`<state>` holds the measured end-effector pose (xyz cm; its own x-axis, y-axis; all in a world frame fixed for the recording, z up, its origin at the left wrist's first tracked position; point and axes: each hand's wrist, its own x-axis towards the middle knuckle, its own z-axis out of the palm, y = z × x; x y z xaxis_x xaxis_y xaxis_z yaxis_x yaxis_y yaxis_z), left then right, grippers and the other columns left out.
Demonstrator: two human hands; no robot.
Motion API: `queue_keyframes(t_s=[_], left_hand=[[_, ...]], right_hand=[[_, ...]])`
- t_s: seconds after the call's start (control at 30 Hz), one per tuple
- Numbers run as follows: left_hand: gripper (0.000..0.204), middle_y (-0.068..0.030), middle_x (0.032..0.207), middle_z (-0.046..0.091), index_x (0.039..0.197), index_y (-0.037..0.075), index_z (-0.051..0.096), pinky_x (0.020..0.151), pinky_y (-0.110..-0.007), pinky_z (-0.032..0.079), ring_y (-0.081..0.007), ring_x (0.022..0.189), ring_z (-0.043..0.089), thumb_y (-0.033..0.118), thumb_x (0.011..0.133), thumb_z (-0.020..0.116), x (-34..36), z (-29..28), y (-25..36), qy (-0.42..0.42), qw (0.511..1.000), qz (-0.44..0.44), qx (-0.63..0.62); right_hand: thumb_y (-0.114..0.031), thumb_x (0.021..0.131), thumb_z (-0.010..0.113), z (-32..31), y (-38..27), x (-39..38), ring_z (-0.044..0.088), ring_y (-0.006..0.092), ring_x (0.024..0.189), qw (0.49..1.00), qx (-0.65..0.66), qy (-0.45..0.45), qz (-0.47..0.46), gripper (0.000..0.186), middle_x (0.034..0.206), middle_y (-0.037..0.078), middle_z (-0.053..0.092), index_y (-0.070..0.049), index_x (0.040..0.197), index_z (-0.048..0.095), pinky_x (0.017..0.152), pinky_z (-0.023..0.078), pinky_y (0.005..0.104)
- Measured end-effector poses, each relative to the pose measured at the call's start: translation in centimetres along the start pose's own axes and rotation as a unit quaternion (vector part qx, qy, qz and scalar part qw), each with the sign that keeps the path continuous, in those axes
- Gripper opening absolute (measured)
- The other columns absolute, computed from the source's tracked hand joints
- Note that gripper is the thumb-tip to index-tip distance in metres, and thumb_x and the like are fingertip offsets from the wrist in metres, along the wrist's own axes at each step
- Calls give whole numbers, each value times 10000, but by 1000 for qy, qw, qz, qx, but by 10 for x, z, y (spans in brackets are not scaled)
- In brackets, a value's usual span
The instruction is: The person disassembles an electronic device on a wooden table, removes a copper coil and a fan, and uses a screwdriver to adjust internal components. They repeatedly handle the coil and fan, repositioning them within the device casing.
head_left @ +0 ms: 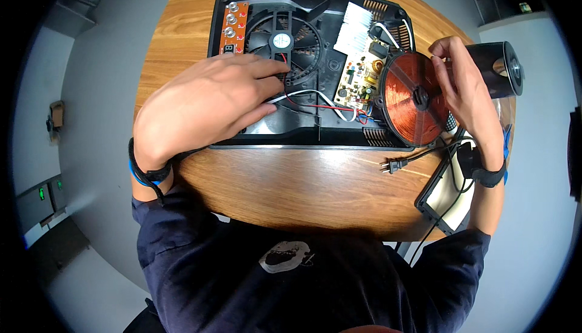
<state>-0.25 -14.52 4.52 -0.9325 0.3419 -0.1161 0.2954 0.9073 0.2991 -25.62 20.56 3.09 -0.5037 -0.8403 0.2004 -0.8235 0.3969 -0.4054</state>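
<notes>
Left fingers (271, 68) lie near the fan's (282, 26) round printed label (280, 41).

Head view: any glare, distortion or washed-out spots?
Head view: black fisheye vignetting, wooden table edges bowed; soft glare on the tabletop's near half; pale finned heat sink looks nearly washed out; copper coil reasonably sharp.

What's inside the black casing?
Inside the black casing: a fan, an orange board, a circuit board and wires. What lies under the left hand and behind the copper coil by the right hand cannot be seen.
</notes>
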Motion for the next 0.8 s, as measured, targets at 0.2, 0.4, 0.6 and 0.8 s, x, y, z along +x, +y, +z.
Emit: queue_keyframes(t_s=[0.2, 0.4, 0.6, 0.8], left_hand=[[240, -142, 1454, 781, 1270, 24, 802, 1110, -507, 603, -388, 1328, 741, 206, 1116, 772, 23, 9, 18, 141, 988, 52, -26], [261, -175, 1342, 797, 1308, 37, 795, 1004, -514, 612, -395, 1228, 762, 214, 1118, 780, 57, 17, 41, 192, 977, 40, -84], [203, -198, 951, 804, 1206, 39, 816, 787, -495, 620, -419, 910, 795, 218, 1110, 798, 100, 21, 62, 182, 966, 90, -159], [150, -209, 883, 759, 1109, 75, 816, 746, -499, 602, -439, 854, 760, 224, 1094, 808, 113, 20, 79, 157, 975, 95, -128]], right_hand=[[27, 1034, 779, -1, -23, 9, 715, 307, 954, 994, 56, -59, -67, 132, 1058, 142, 704, 27, 1096, 662, 904, 593, 392], [24, 1023, 836, -2, -40, 0, 770, 267, 986, 977, 174, -88, -86, 249, 1071, 120, 760, -14, 1176, 644, 922, 620, 387], [-31, 1035, 887, -2, -54, -22, 778, 313, 947, 980, 130, -26, -148, 271, 1066, 121, 776, -40, 1139, 636, 862, 628, 385], [-64, 997, 918, -1, -49, -40, 763, 368, 1004, 980, 109, -2, -168, 314, 1114, 135, 766, -46, 1134, 636, 881, 626, 433]])
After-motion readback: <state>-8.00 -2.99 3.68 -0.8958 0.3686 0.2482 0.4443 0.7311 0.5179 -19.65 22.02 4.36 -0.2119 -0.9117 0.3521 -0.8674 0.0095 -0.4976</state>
